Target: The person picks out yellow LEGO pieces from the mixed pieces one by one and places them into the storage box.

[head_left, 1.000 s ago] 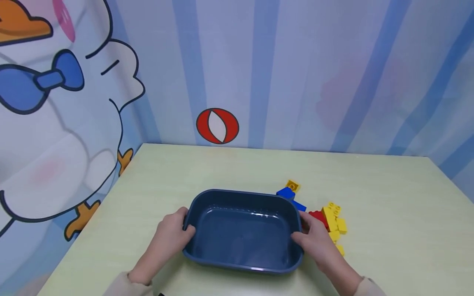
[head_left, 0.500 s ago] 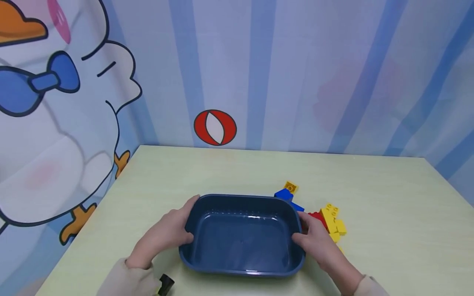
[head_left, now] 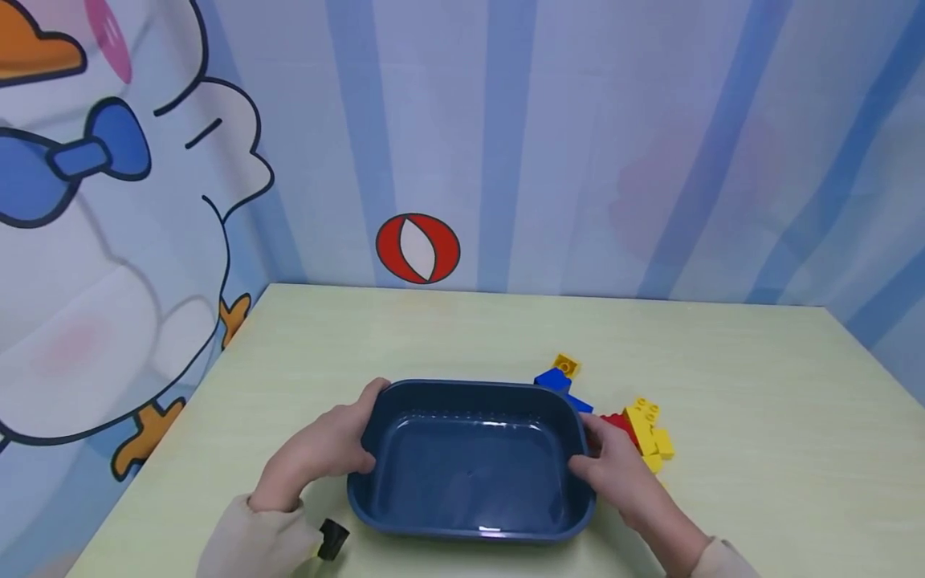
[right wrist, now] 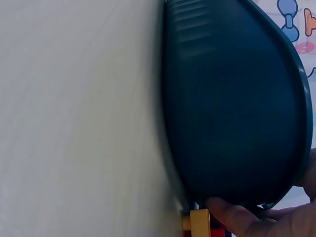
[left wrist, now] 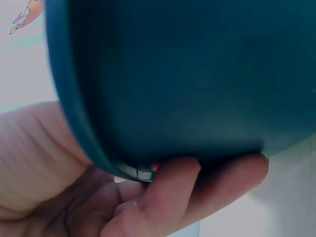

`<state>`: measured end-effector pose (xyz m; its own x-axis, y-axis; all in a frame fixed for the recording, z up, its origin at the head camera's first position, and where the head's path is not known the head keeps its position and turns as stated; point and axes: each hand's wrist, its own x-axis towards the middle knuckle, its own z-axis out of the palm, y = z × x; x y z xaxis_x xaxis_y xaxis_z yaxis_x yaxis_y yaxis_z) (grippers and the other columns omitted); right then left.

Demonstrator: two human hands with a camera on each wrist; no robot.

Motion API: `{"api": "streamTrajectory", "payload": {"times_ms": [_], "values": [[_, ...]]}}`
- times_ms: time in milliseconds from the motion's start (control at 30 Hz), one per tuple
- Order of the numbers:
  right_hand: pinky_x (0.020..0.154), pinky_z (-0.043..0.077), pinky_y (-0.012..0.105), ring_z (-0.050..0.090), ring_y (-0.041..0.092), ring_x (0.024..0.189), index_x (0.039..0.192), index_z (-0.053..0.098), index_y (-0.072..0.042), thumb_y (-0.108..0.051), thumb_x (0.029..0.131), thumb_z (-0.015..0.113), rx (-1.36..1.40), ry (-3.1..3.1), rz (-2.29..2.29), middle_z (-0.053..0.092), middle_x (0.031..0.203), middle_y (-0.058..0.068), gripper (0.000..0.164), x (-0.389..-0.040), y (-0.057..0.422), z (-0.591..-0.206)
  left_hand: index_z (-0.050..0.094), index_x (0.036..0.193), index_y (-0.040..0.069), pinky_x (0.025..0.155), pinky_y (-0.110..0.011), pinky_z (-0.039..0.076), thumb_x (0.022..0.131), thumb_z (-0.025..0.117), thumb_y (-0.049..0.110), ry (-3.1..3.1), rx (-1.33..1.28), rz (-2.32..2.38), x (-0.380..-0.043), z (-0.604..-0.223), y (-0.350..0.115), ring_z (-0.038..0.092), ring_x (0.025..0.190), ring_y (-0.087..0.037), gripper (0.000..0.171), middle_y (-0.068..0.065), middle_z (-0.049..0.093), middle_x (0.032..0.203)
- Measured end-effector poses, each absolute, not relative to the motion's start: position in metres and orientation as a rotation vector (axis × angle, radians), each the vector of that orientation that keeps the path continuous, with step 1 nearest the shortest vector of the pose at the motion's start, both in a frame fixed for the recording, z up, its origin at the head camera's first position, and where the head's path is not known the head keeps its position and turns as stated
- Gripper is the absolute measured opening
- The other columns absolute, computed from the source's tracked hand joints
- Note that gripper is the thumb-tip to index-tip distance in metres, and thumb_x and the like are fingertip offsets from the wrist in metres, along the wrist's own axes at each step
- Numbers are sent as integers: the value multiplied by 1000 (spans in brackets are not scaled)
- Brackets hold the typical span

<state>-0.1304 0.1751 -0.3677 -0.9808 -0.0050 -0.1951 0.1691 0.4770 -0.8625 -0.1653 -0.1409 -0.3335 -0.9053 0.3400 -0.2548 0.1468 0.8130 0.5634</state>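
A dark blue rectangular tray with rounded corners faces up, with nothing inside. My left hand grips its left side, the thumb over the rim and a finger along the far left corner. On the right side my right hand holds the rim, thumb inside and the other fingers outside, partly hidden. The left wrist view shows fingers pressed against the tray's outer wall. In the right wrist view, the tray fills the middle and fingers touch its lower end.
Yellow bricks, a red brick and blue bricks lie right of and behind the tray on the pale table. One yellow brick lies farthest back. A small black piece shows beside the left sleeve.
My left hand has shifted its grip toward the tray's far left corner, with a finger stretched farther along it. The tray has moved slightly toward me. My right hand keeps its hold.
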Motion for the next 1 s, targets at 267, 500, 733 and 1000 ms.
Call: {"api": "streamTrajectory", "payload": {"times_ms": [267, 500, 733, 1000], "values": [[85, 49, 42, 50, 34, 110, 137, 37, 8, 7, 79, 59, 137, 2568, -1488, 48, 130, 24, 62, -133, 175, -365, 22, 143, 8, 56, -31, 39, 69, 68, -9, 2642, 330, 824, -167, -334, -142, 50, 62, -20, 89, -14, 60, 102], [82, 50, 42, 49, 35, 111, 136, 38, 8, 7, 78, 60, 175, 2538, -1492, 47, 130, 25, 62, -134, 175, -368, 26, 139, -10, 69, -33, 45, 69, 64, -5, 2609, 289, 835, -168, -337, -146, 53, 87, -22, 80, -24, 52, 124], [82, 50, 42, 51, 35, 109, 134, 41, 8, 8, 78, 62, 151, 2541, -1495, 49, 129, 25, 60, -135, 176, -367, 31, 134, -15, 59, -30, 44, 69, 67, -4, 2670, 285, 792, -168, -342, -144, 55, 74, -21, 75, -23, 57, 112], [81, 50, 42, 52, 37, 109, 132, 44, 8, 6, 78, 63, 167, 2545, -1502, 51, 127, 25, 57, -135, 177, -368, 40, 126, -14, 57, -29, 45, 71, 68, -1, 2701, 290, 750, -167, -341, -143, 54, 69, -20, 63, -19, 59, 100]]}}
